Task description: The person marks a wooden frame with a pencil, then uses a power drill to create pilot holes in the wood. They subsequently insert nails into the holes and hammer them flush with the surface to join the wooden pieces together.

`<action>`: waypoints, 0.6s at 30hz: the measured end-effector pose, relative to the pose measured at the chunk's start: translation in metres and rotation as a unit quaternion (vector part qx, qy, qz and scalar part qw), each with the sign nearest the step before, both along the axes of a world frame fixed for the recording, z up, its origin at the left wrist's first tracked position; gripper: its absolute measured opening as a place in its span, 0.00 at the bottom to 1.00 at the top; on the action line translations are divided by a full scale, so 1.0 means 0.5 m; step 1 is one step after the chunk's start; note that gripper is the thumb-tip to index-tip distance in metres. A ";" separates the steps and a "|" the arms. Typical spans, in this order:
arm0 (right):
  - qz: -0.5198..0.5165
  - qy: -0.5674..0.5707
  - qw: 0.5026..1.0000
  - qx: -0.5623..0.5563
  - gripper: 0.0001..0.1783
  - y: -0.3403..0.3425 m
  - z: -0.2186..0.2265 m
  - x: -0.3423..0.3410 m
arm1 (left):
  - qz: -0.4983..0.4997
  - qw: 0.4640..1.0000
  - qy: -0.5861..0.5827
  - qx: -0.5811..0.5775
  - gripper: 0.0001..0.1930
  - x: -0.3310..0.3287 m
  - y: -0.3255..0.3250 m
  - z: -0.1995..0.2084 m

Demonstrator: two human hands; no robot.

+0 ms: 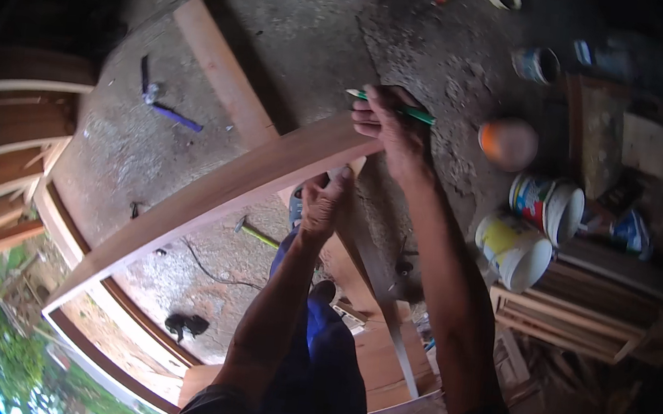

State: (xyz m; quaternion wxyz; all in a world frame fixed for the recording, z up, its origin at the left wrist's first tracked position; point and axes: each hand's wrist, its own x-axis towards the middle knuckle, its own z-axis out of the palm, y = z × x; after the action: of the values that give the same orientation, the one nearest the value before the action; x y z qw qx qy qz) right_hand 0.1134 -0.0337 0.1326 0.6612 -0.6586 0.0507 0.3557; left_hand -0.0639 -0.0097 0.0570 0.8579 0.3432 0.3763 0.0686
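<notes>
The right hand (392,131) had its fingers closed on a green pencil (419,116), whose pale tip pointed to that hand's left, above the end of a long wooden board (218,175) that ran from beneath the hand far down to its left. Just below and left of it, the left hand (322,208) was at the board's near edge, though I could not tell whether its fingers were clamped on the wood. A hammer (260,236) lay to the left hand's lower left, and an orange tub (508,143) stood right of the right hand.
</notes>
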 end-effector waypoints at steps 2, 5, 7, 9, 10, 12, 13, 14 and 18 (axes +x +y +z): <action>-0.056 -0.011 0.997 0.053 0.19 -0.060 0.028 -0.053 | 0.037 0.998 -0.038 0.015 0.18 0.006 -0.007 0.004; -0.090 -0.018 0.996 0.019 0.20 -0.174 0.067 -0.159 | -0.029 0.997 -0.076 0.009 0.22 -0.018 0.013 -0.063; -0.154 -0.092 0.984 0.023 0.19 -0.278 0.043 -0.259 | -0.025 0.998 -0.036 0.034 0.27 -0.032 0.024 -0.134; -0.221 -0.072 0.972 0.024 0.17 -0.387 0.032 -0.352 | -0.076 0.993 -0.027 0.092 0.25 -0.040 0.074 -0.181; -0.260 -0.061 0.964 0.019 0.16 -0.441 0.035 -0.390 | -0.104 0.955 -0.051 0.273 0.26 -0.049 0.088 -0.198; -0.347 -0.086 0.934 -0.024 0.16 -0.586 0.060 -0.496 | -0.074 0.942 -0.142 0.296 0.29 -0.036 0.104 -0.255; -0.389 -0.120 0.912 -0.048 0.16 -0.652 0.062 -0.554 | -0.057 0.929 -0.190 0.312 0.30 -0.024 0.123 -0.271; -0.433 -0.145 0.885 -0.094 0.16 -0.738 0.059 -0.633 | -0.062 0.916 -0.144 0.369 0.30 -0.038 0.092 -0.258; -0.559 -0.121 0.803 -0.167 0.16 -1.007 0.032 -0.981 | -0.073 0.776 0.129 0.613 0.33 -0.173 -0.026 -0.079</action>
State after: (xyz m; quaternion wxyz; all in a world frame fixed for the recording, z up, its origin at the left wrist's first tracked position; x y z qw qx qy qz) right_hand -0.3772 -0.5373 0.1486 0.6263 -0.6540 0.3881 -0.1715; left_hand -0.1504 -0.0225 0.0173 0.4123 0.8282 0.3357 0.1771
